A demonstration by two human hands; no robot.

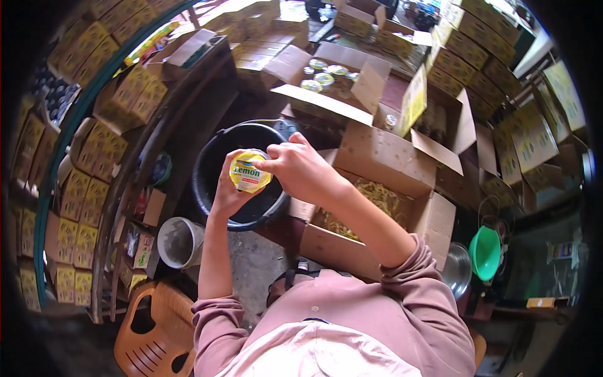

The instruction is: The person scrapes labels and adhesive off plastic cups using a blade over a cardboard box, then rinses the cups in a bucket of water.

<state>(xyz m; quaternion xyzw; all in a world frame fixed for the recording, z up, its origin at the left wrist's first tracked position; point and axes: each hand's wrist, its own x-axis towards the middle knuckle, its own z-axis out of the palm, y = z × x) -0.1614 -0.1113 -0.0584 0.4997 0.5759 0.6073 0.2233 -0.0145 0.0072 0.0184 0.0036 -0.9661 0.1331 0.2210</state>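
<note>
One left hand (227,196) grips the Lemon cup (246,180) over a black bucket (250,225); the right hand (300,164), curled, touches it, though whether it pinches I cannot tell. Pressing or smoothing it seems the step in hand, and the next move calls for steady hands. Leftmost, stacked boxes (95,147); then a grey pail (167,240), bare floor (244,257), an open carton (339,252), a green bowl (485,254).

the left hand (226,196) curls in a grip, forearm (217,257) raised. the right hand (304,166), close by, extends its index finger (266,165).
</note>
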